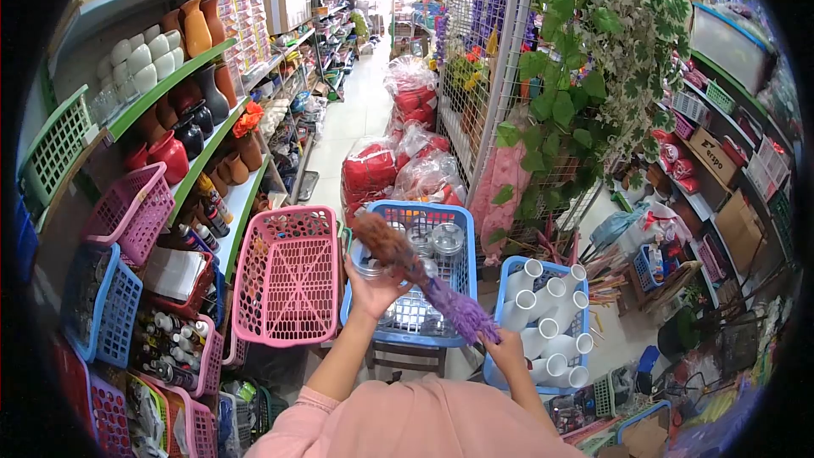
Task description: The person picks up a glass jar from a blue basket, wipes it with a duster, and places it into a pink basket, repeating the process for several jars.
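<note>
My right hand (506, 349) is wrapped round the purple end of a feather duster (458, 309), whose brown fluffy end reaches up and left, over my left hand. My left hand (373, 290) holds a clear glass jar (370, 268), partly hidden by the duster. Both are over the left part of a blue basket (466, 280), in which several clear glass jars (447, 239) stand. To the left of it is a pink basket (284, 288) with nothing visible inside.
At the right, another blue basket (509, 267) holds several white vases (549, 292). Red wrapped bundles (370, 171) lie beyond the middle basket. Shelves with pots (197, 25) line the left; a wire rack with hanging leaves (564, 106) stands on the right.
</note>
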`<act>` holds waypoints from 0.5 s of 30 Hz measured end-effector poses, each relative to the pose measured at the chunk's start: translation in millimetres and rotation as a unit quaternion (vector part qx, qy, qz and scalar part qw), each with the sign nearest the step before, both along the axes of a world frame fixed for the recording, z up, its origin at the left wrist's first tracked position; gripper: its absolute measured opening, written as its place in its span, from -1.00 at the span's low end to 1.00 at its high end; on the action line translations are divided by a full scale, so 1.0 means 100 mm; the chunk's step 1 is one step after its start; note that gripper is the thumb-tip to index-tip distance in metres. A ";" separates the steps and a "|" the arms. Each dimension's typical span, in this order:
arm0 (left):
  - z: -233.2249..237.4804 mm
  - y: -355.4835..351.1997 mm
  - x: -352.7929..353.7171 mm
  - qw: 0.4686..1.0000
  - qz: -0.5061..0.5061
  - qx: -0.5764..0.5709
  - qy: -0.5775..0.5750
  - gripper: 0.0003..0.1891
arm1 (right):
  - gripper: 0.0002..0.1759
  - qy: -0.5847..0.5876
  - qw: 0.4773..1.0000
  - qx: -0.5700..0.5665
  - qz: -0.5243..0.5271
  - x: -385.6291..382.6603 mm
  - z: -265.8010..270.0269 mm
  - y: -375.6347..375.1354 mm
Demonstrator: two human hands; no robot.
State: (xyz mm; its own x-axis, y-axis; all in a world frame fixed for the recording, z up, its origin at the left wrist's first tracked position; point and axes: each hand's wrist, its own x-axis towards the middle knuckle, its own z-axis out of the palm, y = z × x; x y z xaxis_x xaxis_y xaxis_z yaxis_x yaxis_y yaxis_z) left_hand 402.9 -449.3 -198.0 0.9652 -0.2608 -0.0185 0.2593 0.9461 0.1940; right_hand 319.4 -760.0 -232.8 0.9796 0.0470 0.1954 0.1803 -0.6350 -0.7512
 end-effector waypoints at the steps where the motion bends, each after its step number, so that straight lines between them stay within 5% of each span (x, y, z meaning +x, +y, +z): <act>1: 0.10 -0.05 -0.03 0.999 0.029 0.013 0.022 0.02 | -0.61 0.000 1.000 0.000 0.000 0.01 0.03 -0.03; 6: 0.00 -0.01 0.05 0.996 0.007 -0.023 0.086 -0.03 | -0.61 -0.021 0.998 -0.060 -0.026 0.06 0.00 -0.10; 8: -0.28 0.03 0.18 0.999 0.004 -0.044 -0.025 -0.12 | -0.61 -0.016 0.998 -0.068 0.002 0.06 0.06 -0.09; 10: -0.22 0.03 0.19 0.993 0.030 -0.117 -0.005 -0.17 | -0.61 -0.011 0.996 -0.078 0.031 0.09 0.12 -0.05; 12: -0.17 0.04 0.09 0.992 0.011 0.029 0.125 -0.22 | -0.62 0.031 0.996 -0.067 -0.040 0.13 0.17 0.02; 15: -0.16 0.02 0.02 0.985 0.029 0.117 0.124 -0.28 | -0.53 0.042 0.998 -0.037 -0.008 0.27 0.01 0.10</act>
